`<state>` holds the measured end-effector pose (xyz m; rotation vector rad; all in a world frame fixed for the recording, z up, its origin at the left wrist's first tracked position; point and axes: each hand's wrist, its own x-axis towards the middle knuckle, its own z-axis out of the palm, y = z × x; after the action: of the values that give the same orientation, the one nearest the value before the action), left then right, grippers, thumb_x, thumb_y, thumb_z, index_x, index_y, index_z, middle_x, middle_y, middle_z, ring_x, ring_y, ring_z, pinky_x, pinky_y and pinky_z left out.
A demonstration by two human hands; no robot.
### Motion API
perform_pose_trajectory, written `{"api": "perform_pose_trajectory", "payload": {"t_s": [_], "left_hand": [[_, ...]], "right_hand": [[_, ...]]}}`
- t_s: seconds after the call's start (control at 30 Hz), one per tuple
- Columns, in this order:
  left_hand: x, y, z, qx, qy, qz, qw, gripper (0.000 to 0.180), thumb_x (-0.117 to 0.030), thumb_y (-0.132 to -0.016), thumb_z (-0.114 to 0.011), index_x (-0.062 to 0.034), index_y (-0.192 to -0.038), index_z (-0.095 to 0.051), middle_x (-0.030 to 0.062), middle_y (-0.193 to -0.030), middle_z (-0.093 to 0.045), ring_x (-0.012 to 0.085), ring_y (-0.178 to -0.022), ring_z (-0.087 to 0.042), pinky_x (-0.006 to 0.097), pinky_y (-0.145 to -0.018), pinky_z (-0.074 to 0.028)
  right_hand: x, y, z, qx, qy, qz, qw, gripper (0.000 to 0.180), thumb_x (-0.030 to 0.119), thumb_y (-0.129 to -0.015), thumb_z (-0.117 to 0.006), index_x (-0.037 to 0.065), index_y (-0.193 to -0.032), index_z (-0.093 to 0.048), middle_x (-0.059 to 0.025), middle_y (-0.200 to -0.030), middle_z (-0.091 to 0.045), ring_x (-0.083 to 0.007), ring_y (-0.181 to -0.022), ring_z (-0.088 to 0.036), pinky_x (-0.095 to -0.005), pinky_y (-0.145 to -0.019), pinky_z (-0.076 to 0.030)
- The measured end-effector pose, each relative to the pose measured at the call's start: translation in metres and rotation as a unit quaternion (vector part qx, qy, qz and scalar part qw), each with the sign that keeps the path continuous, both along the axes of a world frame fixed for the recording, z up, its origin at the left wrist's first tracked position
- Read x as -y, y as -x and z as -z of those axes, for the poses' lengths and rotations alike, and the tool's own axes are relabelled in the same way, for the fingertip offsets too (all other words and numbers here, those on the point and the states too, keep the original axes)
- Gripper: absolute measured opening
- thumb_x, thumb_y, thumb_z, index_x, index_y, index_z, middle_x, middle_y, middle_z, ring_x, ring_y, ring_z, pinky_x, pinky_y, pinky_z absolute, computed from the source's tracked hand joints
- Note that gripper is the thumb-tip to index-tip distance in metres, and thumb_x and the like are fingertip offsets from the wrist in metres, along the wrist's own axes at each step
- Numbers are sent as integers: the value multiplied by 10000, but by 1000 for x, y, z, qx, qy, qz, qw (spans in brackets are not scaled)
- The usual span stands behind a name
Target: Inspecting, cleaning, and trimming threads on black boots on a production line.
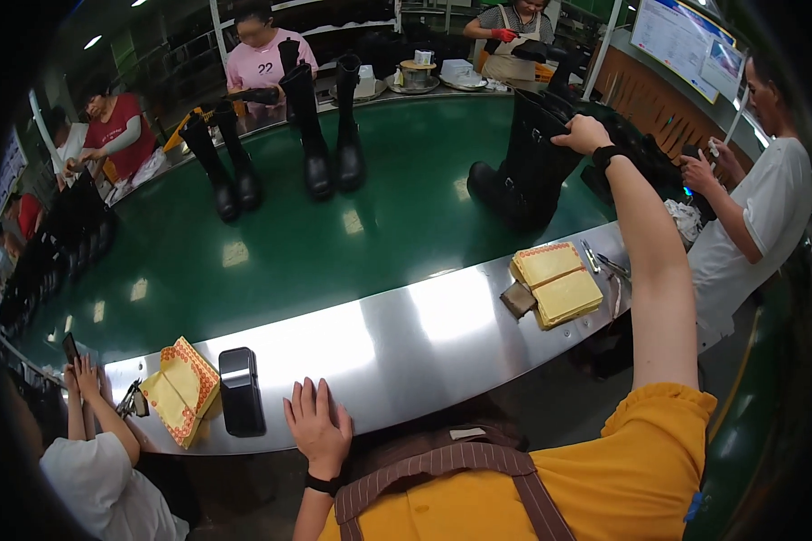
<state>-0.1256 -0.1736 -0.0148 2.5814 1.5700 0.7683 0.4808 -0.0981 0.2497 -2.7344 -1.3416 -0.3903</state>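
Note:
My right hand (584, 135) reaches far out over the green belt and grips the upper edge of a black boot (543, 158). That boot stands upright with small buckles on its shaft, close against another black boot (496, 185), toes pointing left. My left hand (320, 431) lies flat with fingers stretched on the metal ledge (334, 347) and holds nothing. Beside it on the ledge is a black phone (242, 391). A stack of yellow paper sheets (559, 284) sits near my right forearm, next to a small brown block (518, 298).
Two pairs of tall black boots (318, 153) (226, 171) stand across the belt (397, 225). More yellow sheets (182, 390) lie left of the phone. Pliers-like tools (612, 264) rest at the right. Co-workers sit or stand left, right (758, 207) and opposite; dark boots crowd the far left (59, 243).

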Motion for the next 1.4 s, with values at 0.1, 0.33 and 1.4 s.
{"api": "perform_pose_trajectory", "payload": {"t_s": [0.1,0.33,1.4], "left_hand": [[3,-2,-6,-7,-22,-4,1000,441,-192,-804,-604,-45,-1219,-579,189,-1311,-503,363,-1269,-428,512,-1098,-251],[-23,-38,-66,201,81,104,971,745,-258,-746,-771,-49,-1380,-440,193,-1447,-368,349,-1329,-369,447,-1079,-330],[-28,-35,-37,495,285,103,814,420,-60,-778,-745,52,-1144,-574,101,-1105,-620,187,-970,-600,293,-902,-455]], "right_hand": [[-3,47,-7,46,-73,-31,996,461,397,-717,-738,88,-1058,-707,-177,-1054,-680,-323,-1012,-643,-403,-883,-510],[35,220,-98,108,-142,-217,960,404,399,-768,-694,13,-890,-701,-197,-780,-669,-355,-718,-664,-412,-677,-519],[145,284,228,-384,-389,-180,818,443,136,-724,-811,-31,-1050,-563,-121,-1013,-622,-225,-902,-591,-335,-814,-463]]}}
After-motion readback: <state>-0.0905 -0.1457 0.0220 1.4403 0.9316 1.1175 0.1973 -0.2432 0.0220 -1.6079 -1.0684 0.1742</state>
